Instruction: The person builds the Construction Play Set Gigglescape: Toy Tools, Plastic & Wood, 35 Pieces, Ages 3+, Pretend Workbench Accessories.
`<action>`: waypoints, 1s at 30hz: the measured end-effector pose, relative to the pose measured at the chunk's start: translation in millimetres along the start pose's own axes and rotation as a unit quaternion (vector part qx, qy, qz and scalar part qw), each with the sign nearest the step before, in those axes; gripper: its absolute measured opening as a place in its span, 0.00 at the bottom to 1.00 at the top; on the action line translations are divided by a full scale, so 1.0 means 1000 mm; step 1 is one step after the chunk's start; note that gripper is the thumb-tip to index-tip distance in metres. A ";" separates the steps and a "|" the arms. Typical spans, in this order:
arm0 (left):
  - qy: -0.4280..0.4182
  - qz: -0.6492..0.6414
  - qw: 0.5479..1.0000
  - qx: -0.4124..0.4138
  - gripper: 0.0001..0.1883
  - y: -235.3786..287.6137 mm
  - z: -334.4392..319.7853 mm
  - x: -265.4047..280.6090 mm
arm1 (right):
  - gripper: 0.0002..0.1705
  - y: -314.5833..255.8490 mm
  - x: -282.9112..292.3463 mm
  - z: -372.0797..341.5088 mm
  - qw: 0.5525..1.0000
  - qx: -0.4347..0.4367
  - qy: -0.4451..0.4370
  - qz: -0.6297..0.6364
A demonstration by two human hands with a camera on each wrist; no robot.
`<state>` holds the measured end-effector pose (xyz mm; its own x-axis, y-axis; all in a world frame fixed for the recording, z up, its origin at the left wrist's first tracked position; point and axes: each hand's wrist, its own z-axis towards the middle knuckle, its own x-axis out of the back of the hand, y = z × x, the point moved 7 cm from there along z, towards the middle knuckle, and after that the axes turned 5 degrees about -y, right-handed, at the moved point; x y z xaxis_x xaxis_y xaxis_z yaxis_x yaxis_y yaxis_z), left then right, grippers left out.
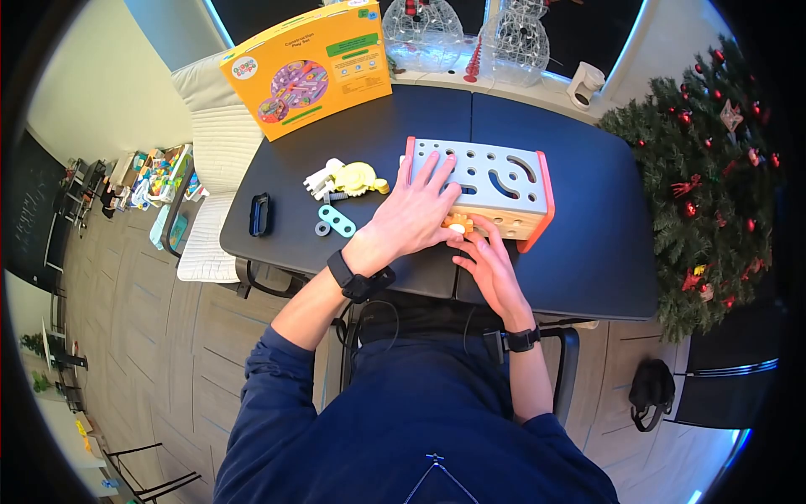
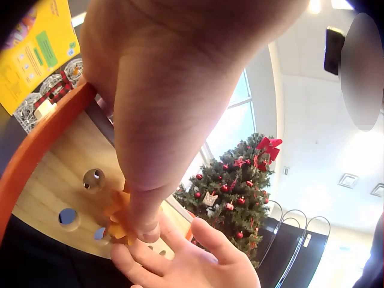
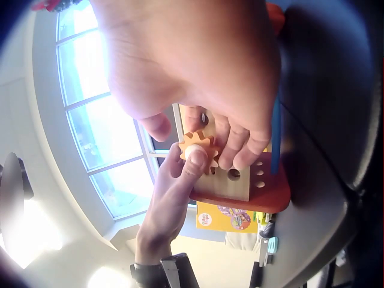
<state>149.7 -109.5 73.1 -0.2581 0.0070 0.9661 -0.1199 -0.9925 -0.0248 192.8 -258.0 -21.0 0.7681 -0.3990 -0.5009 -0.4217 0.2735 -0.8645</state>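
Observation:
A wooden toy workbench with a grey perforated top and red ends stands in front of me. An orange toy gear with a white centre lies against its pale wooden front panel. My left hand rests on the box top with fingers spread and straight, while its thumb presses the gear's white centre. Beside the gear, my right hand has its fingertips at the front panel, the thumb held apart. In the left wrist view, the left thumb hides part of the gear.
Left of the workbench lie a yellow-green gear piece, a teal strip with holes, a small grey ring and a black case. A yellow play-set box stands behind. A decorated tree borders the table's right side.

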 end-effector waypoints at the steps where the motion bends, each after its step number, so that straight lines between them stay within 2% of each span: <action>1: 0.001 0.000 1.000 0.001 0.38 0.000 0.000 0.000 | 0.30 0.000 -0.001 0.000 1.000 0.001 0.000 -0.002; 4: 0.026 -0.012 1.000 0.001 0.33 0.001 -0.001 0.004 | 0.30 0.001 -0.001 0.002 1.000 0.005 0.000 -0.008; 13: 0.026 -0.038 0.999 0.016 0.31 -0.001 -0.001 0.002 | 0.26 -0.001 -0.001 -0.001 0.994 0.009 0.034 -0.103; 16: 0.032 -0.107 0.993 0.024 0.30 -0.005 -0.003 0.004 | 0.23 -0.001 0.002 -0.004 0.987 -0.008 0.053 -0.148; 17: 0.010 -0.176 0.984 0.024 0.26 -0.005 -0.003 0.013 | 0.22 0.000 0.005 -0.006 0.984 -0.016 0.062 -0.164; 20: 0.133 -0.382 0.909 0.099 0.22 -0.038 -0.018 0.023 | 0.18 0.009 0.009 -0.008 0.969 -0.109 0.003 -0.222; 22: 0.205 -0.313 0.918 0.128 0.18 -0.062 -0.041 0.025 | 0.14 0.011 -0.003 -0.014 0.948 -0.133 -0.078 -0.280; 24: 0.184 -0.218 0.935 0.211 0.16 -0.092 -0.072 0.008 | 0.13 0.013 -0.019 -0.022 0.921 -0.154 -0.154 -0.324; 26: 0.116 -0.113 0.934 0.318 0.14 -0.129 -0.104 -0.018 | 0.15 0.009 -0.033 -0.025 0.903 -0.160 -0.180 -0.356; 29: 0.063 0.001 0.935 0.348 0.16 -0.170 -0.142 -0.056 | 0.17 0.005 -0.046 -0.025 0.886 -0.154 -0.206 -0.386; 30: 0.046 0.001 0.935 0.351 0.16 -0.177 -0.148 -0.062 | 0.17 0.004 -0.047 -0.022 0.885 -0.150 -0.207 -0.390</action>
<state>45.0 83.8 -20.9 -0.3433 -0.0173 0.9391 0.5318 -0.8277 0.1791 143.8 -257.5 -1.8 0.9662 0.0070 0.2578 0.2534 -0.2124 -0.9438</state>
